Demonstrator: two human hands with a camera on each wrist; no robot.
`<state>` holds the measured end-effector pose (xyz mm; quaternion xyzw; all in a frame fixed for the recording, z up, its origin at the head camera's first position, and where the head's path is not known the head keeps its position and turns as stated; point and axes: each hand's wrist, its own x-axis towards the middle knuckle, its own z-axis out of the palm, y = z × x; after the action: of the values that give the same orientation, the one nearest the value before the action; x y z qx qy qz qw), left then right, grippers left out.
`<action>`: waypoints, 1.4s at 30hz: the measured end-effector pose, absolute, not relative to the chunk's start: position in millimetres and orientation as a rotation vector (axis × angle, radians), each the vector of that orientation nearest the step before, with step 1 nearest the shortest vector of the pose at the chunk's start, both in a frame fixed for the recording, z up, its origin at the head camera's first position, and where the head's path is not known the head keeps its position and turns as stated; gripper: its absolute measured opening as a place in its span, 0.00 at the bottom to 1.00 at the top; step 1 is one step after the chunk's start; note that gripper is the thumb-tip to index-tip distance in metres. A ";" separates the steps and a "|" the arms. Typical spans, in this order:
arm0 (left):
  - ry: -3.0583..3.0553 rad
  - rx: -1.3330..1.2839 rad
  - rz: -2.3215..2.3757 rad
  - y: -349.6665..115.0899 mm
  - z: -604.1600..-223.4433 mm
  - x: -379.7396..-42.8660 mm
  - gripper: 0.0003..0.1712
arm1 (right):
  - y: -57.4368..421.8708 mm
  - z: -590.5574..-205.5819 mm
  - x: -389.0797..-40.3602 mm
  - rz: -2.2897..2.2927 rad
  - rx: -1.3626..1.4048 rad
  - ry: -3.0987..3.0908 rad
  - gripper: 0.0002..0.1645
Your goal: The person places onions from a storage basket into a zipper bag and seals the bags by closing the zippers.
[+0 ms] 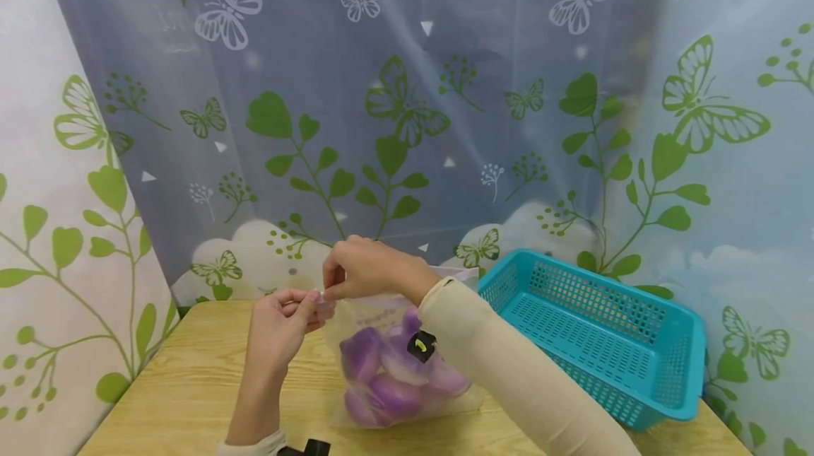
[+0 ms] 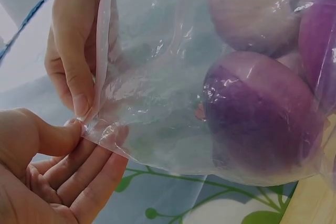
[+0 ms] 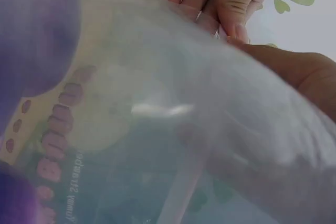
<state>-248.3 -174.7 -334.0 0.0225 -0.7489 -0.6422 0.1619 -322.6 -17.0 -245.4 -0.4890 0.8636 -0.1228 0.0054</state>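
A clear plastic zip bag [image 1: 375,319] with pink printing stands on the table, holding several rounded purple-and-whitish things [image 2: 257,111] that look like onions. My left hand [image 1: 278,332] pinches the bag's upper left corner between thumb and fingers, the other fingers spread behind the film. Right beside that thumb, my right hand [image 1: 372,269] reaches across the top of the bag and pinches its edge at the same corner. In the left wrist view the two thumbs nearly meet at this corner. The bag's film covers much of the right wrist view.
A turquoise perforated plastic basket [image 1: 591,293] stands to the right of the bag, near the right forearm. Under everything is a wood-grain table [image 1: 191,371]. A patterned curtain [image 1: 407,159] with leaves and butterflies hangs close behind the table.
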 end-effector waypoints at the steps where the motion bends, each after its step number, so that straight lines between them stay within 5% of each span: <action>1: -2.134 0.067 -1.836 -174.3 -333.7 -248.0 0.12 | -17.7 -244.1 -323.2 -0.377 -1.553 2.682 0.07; 21: -2.092 0.089 -1.855 -163.7 -337.7 -248.4 0.09 | -6.7 -226.6 -332.9 -0.077 -1.482 2.594 0.06; 34: -2.230 -0.061 -1.868 -175.1 -340.7 -250.0 0.17 | -1.9 -226.8 -337.2 -0.095 -1.448 2.595 0.05; 42: -2.086 -0.132 -1.897 -166.2 -340.5 -250.4 0.12 | -11.8 -224.5 -331.1 -0.067 -1.427 2.592 0.05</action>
<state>-250.4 -166.2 -340.5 -0.0463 -0.7296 -0.6636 0.1587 -331.1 -11.8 -224.5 -0.4802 0.8722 -0.0227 0.0909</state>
